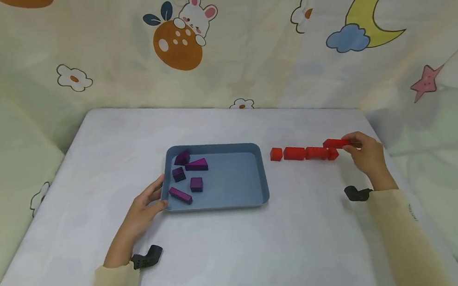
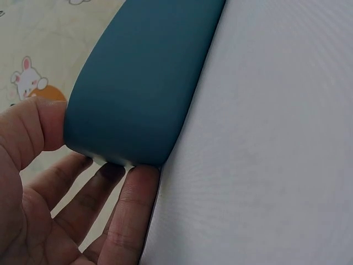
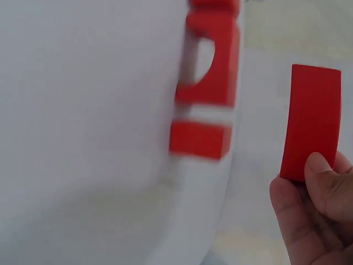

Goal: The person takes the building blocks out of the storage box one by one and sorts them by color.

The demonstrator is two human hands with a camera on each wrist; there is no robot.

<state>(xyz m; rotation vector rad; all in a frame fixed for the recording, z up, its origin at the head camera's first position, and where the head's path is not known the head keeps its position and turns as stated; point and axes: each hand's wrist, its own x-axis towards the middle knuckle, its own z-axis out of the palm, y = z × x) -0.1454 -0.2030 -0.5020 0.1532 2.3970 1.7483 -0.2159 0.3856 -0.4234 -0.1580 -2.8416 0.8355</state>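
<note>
A blue-grey tray (image 1: 235,198) sits on the table, with several purple blocks (image 1: 196,184) in its left part. My left hand (image 1: 141,210) holds the tray at its left end, the thumb at the rim by the near corner and the fingertips against the end wall. To the tray's right runs a row of red blocks (image 1: 294,153); one in it is an arch block (image 3: 223,66). Over the right end of that row, my right hand (image 1: 366,154) pinches a flat red rectangular block (image 3: 313,118) between thumb and fingers. The held block is raised above the small end block (image 3: 198,139).
The white table (image 1: 241,258) reaches back to a printed cloth (image 1: 118,43) with rabbits, flowers and a moon. Its right edge passes close to my right forearm. Each wrist wears a black camera mount (image 1: 148,257).
</note>
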